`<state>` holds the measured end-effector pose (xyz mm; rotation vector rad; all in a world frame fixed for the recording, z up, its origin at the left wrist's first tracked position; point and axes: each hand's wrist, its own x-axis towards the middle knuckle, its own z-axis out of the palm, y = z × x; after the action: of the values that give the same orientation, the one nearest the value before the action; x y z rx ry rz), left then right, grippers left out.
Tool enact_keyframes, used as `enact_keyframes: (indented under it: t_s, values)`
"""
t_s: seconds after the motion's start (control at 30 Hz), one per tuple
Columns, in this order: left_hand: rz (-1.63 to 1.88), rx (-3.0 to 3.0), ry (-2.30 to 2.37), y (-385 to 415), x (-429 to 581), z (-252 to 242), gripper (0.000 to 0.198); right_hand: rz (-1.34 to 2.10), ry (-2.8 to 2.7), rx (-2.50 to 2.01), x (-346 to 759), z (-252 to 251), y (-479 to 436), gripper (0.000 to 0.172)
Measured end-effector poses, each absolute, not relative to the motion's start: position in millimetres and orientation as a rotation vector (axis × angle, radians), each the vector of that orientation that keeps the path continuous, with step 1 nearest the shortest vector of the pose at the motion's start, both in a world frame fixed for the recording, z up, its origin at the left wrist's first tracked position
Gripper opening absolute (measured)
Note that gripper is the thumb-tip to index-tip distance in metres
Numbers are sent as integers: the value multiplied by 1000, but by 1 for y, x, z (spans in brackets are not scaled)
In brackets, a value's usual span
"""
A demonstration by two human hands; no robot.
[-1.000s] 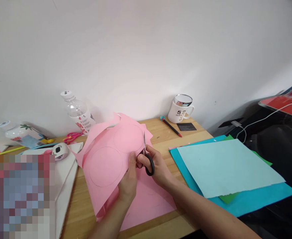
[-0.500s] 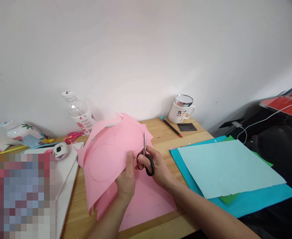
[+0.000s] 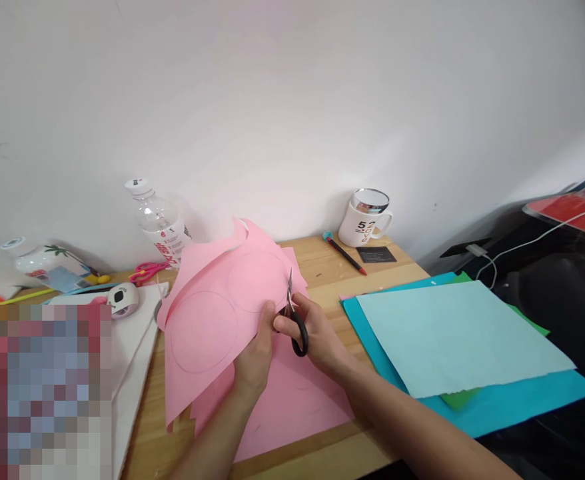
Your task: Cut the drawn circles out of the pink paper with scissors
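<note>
The pink sheet (image 3: 232,323) occupies the centre of the frame, bowed and raised above the table (image 3: 325,303). The left hand (image 3: 255,357) pinches its lower right edge: the thumb lies on the upper face; the other fingers are hidden behind the paper. The right hand (image 3: 322,337) holds the scissors (image 3: 299,333), fingers closed about the black handles. The blades point toward the top of the frame, at the right side of the upper circle (image 3: 256,280). Whether they bite into the paper cannot be told.

Status: two outlines are drawn, the upper circle and the lower circle (image 3: 205,333). The upper left margin appears cut to a curve, with a strip curling there. Judged from this view, cutting is partly done: neither circle appears detached, and both outlines look largely uncut. A second sheet (image 3: 292,407), also pink, lies flat at lower centre. The light blue sheet (image 3: 462,337) lies at right, well apart from the scissors
</note>
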<state>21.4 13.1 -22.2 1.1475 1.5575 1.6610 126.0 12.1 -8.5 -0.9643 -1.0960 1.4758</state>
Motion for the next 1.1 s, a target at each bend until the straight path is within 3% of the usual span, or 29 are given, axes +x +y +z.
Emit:
enact_keyframes:
  t_s: [0.6, 1.1]
  values:
    - [1519, 1197, 1469, 10, 20, -7, 27, 1495, -1065, -1003, 124, -4, 13, 36]
    - [1500, 1203, 1452, 11, 16, -2, 29, 1531, -1010, -1029, 125, -6, 13, 32]
